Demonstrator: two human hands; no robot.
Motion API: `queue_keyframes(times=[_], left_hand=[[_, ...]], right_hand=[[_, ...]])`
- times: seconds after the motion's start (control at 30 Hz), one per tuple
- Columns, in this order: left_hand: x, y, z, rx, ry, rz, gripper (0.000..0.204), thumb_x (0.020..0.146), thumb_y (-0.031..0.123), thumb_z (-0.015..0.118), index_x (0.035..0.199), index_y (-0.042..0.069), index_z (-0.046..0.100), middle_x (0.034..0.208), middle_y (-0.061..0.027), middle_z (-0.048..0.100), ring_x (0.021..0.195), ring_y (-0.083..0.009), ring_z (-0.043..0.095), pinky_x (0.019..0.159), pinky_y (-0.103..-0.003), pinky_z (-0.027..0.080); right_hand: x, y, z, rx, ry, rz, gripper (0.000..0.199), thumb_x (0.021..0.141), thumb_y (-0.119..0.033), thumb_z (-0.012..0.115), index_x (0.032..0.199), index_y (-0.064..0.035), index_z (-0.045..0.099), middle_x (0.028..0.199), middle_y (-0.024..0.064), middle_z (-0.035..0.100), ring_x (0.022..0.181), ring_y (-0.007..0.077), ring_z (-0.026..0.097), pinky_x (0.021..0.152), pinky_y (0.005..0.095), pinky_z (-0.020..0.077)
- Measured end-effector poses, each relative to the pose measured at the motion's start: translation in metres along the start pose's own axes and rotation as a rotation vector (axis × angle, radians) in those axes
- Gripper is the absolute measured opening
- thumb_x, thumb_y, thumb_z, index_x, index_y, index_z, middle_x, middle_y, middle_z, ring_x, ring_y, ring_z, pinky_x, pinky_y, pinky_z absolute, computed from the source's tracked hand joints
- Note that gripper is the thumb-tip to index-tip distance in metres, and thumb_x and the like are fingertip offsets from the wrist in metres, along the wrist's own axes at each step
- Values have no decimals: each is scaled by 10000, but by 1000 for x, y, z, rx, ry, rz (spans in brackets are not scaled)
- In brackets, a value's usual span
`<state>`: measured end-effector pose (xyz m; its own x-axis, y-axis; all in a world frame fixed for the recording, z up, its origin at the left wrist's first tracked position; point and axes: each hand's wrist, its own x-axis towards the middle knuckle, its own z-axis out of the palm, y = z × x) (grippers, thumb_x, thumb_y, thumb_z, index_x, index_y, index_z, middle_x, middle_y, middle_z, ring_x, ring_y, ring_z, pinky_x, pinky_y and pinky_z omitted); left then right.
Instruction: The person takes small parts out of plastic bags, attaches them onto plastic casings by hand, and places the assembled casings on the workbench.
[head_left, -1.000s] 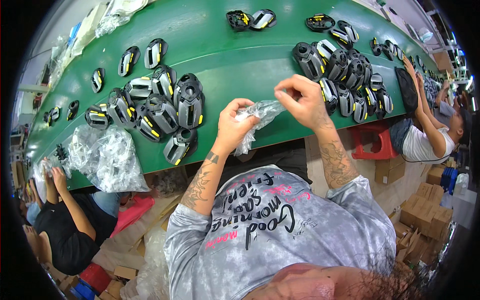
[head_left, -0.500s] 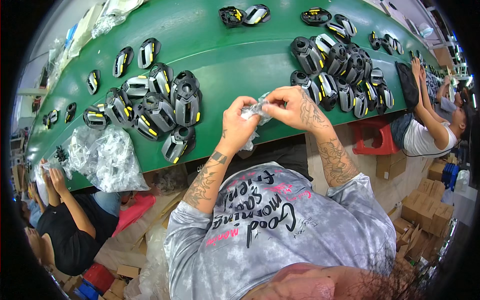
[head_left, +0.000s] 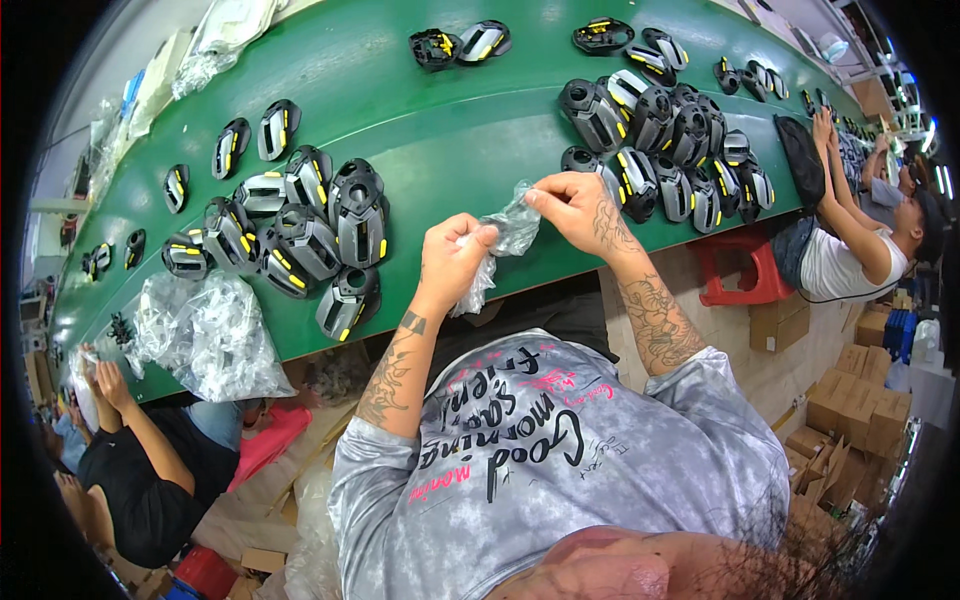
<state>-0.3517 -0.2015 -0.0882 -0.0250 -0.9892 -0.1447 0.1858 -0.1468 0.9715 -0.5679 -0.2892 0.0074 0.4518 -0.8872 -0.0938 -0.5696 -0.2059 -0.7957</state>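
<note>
A crumpled clear plastic bag (head_left: 514,230) is stretched between my two hands, over the front edge of the green table. My left hand (head_left: 454,262) is closed around its lower left part, and a loose end hangs below the fist. My right hand (head_left: 580,212) pinches the upper right corner between thumb and fingers. Whether anything small is inside the bag, I cannot tell. Left of my hands lies a group of black and grey plastic housings (head_left: 310,240) with yellow marks. Another heap of similar housings (head_left: 690,125) lies to the right.
The green table (head_left: 450,130) curves across the view. A big clear bag full of small plastic packets (head_left: 215,335) sits at its front left edge. People work at left (head_left: 150,460) and right (head_left: 860,240). A red stool (head_left: 745,272) and cardboard boxes (head_left: 855,410) stand at right.
My hands have moved apart, drawing the plastic bag out between them. The left hand has shifted down and left. The whole view has turned slightly.
</note>
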Motion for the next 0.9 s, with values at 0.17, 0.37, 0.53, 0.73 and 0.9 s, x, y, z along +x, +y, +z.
queue_keyframes(times=[0.17,0.37,0.53,0.73,0.9], left_hand=[[3,-2,8,16,42,153,256,1012,222,697,846,33,649,785,38,615,721,-38,511,636,-231,416],[5,-9,-5,-198,72,120,256,1051,253,640,928,28,653,857,18,639,768,-52,550,699,-230,452],[1,9,3,-284,49,92,295,1079,281,598,899,49,634,828,37,613,752,-33,519,677,-223,437],[3,4,-5,-524,113,47,298,1086,301,574,899,71,607,841,3,646,726,-64,581,666,-235,495],[4,3,-14,-684,69,22,265,1050,259,635,863,80,582,907,-52,678,743,-105,627,652,-263,541]], right_hand=[[3,16,1,100,90,39,270,923,-250,744,942,18,771,722,47,713,652,98,623,620,298,501],[1,13,29,369,-60,132,245,922,-210,765,1015,13,726,828,11,702,725,57,602,653,246,497],[6,20,23,532,-55,135,241,946,-230,765,1012,-5,714,827,-14,677,704,47,576,638,233,480],[5,33,16,909,-44,148,216,966,-223,763,920,-60,629,702,-52,534,578,41,438,524,216,329],[11,46,-4,1073,143,106,157,967,-147,749,923,-56,630,707,-22,567,562,51,470,511,213,349]])
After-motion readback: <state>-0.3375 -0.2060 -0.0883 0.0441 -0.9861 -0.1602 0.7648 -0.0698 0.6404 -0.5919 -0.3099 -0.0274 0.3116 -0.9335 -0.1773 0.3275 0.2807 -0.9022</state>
